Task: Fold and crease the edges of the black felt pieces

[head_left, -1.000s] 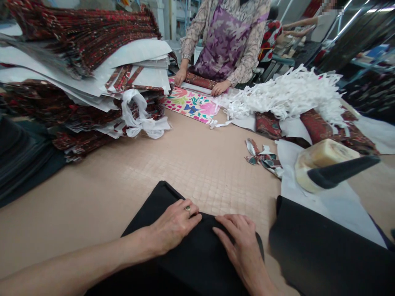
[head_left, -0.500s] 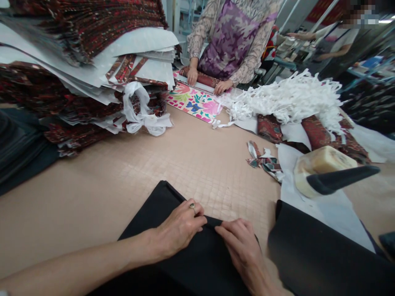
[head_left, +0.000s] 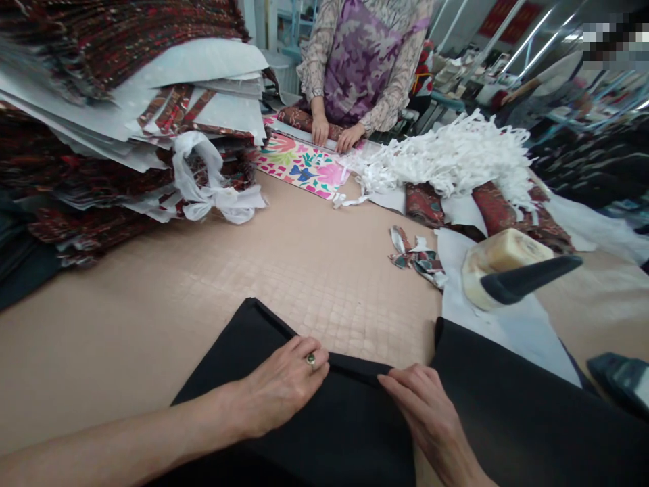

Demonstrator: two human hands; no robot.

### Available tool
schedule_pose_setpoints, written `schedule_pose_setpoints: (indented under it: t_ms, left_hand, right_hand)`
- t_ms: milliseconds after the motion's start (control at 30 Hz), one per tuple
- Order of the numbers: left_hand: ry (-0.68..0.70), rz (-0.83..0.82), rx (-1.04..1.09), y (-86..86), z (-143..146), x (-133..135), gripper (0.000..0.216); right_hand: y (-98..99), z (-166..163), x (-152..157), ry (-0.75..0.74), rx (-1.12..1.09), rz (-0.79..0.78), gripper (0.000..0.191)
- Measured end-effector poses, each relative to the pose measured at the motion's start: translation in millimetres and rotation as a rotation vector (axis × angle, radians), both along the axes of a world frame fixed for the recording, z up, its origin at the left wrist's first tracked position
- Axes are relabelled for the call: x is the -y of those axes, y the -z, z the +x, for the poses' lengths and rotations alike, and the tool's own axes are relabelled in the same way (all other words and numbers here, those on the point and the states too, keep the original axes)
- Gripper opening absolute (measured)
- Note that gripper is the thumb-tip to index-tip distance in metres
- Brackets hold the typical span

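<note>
Left hand [head_left: 286, 387] and right hand [head_left: 423, 406] pinch one black cloth [head_left: 339, 423]. A second black piece [head_left: 517, 399], perhaps also cloth, lies beside it.

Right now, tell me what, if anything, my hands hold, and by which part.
The black fabric, by its folded far edge: your left hand has it near the middle of that edge, your right hand near its right end.

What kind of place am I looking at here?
Probably a sewing or textile workshop: there's a tall stack of patterned fabric, a heap of white strips, and a co-worker in a purple apron handling material across the table.
</note>
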State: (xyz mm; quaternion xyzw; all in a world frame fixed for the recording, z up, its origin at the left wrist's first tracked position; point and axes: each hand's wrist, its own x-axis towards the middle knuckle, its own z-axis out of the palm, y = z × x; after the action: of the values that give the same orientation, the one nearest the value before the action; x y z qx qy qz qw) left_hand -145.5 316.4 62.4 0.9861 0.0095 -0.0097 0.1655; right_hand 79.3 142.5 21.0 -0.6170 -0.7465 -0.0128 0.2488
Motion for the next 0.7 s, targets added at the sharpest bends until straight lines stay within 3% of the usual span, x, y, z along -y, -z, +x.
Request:
schedule_pose_setpoints:
  t_ms: [200, 433, 700]
  left_hand:
    - [0.05, -0.012, -0.042, -0.6, 4.8, 2.4, 0.038]
    - [0.011, 0.012, -0.03, 3.5, 8.6, 10.4, 0.04]
    - [0.027, 0.065, -0.091, 4.9, 19.2, 20.7, 0.059]
  right_hand:
    - [3.6, 14.5, 21.3, 0.031, 0.101, 0.049, 0.032]
    - [7.3, 6.1, 24.5, 0.073, 0.099, 0.053, 0.035]
    - [8.9, 7.6, 24.6, 0.078, 0.153, 0.075, 0.036]
